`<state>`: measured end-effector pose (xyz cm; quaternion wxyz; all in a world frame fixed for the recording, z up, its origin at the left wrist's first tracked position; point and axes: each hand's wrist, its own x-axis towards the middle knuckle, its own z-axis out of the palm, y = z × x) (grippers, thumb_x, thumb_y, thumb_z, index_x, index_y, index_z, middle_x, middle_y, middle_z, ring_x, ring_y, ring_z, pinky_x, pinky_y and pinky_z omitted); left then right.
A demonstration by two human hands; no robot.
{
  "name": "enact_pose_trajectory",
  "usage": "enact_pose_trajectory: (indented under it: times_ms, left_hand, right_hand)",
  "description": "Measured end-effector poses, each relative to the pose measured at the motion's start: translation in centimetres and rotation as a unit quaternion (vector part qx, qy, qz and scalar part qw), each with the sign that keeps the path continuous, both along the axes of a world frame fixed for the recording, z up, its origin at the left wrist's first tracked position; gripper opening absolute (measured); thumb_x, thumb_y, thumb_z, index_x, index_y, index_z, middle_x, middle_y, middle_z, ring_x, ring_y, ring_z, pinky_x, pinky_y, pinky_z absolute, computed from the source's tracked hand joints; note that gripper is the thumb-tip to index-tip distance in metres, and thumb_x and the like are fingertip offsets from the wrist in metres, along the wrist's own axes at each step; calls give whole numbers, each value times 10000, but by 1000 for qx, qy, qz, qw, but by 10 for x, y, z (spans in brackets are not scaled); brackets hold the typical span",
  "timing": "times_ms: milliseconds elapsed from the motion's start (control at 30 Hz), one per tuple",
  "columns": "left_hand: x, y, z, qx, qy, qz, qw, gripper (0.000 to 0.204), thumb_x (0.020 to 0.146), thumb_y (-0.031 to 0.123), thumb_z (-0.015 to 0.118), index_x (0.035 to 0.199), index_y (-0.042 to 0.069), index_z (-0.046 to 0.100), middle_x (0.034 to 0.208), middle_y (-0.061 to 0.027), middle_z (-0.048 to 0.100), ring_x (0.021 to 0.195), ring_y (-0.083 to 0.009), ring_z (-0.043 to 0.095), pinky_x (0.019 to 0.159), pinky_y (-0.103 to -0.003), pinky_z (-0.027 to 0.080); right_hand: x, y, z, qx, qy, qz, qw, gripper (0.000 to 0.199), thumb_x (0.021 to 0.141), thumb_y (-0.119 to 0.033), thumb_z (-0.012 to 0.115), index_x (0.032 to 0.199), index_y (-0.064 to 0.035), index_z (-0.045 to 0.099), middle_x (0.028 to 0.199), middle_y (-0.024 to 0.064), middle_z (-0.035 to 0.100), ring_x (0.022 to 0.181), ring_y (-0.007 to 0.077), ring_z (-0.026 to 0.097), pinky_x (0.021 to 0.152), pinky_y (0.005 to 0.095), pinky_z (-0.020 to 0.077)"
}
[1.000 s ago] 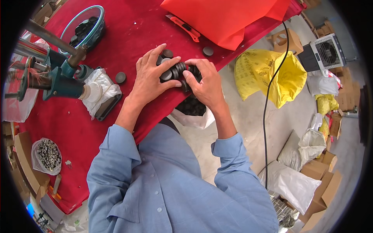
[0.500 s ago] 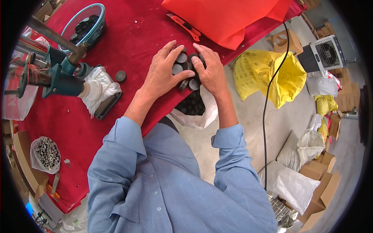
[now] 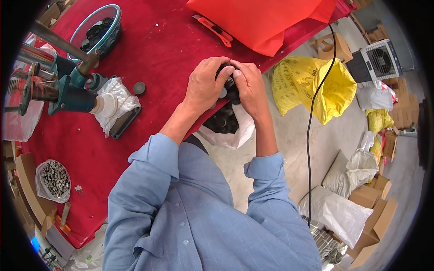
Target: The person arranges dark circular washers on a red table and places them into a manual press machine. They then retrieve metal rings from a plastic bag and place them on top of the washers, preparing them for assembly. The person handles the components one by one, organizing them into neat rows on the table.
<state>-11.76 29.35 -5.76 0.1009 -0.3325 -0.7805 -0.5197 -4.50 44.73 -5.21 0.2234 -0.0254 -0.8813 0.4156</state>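
At the table's near edge, my left hand and my right hand are cupped together with their fingertips meeting. Between them is a cluster of small black round discs, mostly covered by my fingers and palms. Just below the edge hangs or stands a white bag, its mouth open beneath my hands, with many more black discs inside. One loose grey-black disc lies flat on the red cloth to the left.
A teal hand press stands at left beside a clear bowl of black discs. Small metal parts fill a bag nearer me. Beyond my hands lie a red cutter knife and red sheet. A black cable hangs near a yellow sack.
My hands have closed in around the discs. The left hand moved right, and the fingertips now meet over the pile. Fewer discs show between them.
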Motion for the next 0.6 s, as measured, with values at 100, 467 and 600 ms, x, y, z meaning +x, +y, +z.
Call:
enact_pose_trajectory:
  times_ms: [100, 467, 600]
  left_hand:
    - [4, 5, 0, 26, -36, 5, 999, 256, 1076, 214, 652, 1201, 2, 722, 1078, -176, 759, 991, -340, 736, 871, -407, 574]
    - [31, 34, -1, 95, -26, 6, 995, 222, 1082, 194, 627, 1037, -3, 719, 937, -173, 707, 818, -348, 673, 739, -416, 546]
    - [41, 35, -2, 99, -36, -6, 994, 179, 1063, 154, 637, 1048, -1, 725, 981, -155, 721, 898, -334, 683, 808, -432, 549]
  right_hand:
    - [8, -5, -2, -44, -3, -30, 999, 294, 1041, -213, 591, 1221, -30, 736, 1120, 167, 659, 1099, 348, 603, 997, 431, 467]
    - [25, -12, -15, -70, 7, -134, 988, 251, 1055, -233, 591, 1068, -2, 687, 1050, 172, 650, 1009, 354, 612, 916, 446, 483]
    - [29, -18, -19, -96, 28, -137, 986, 247, 1062, -221, 583, 1049, 4, 683, 1007, 166, 646, 938, 334, 619, 863, 429, 494]
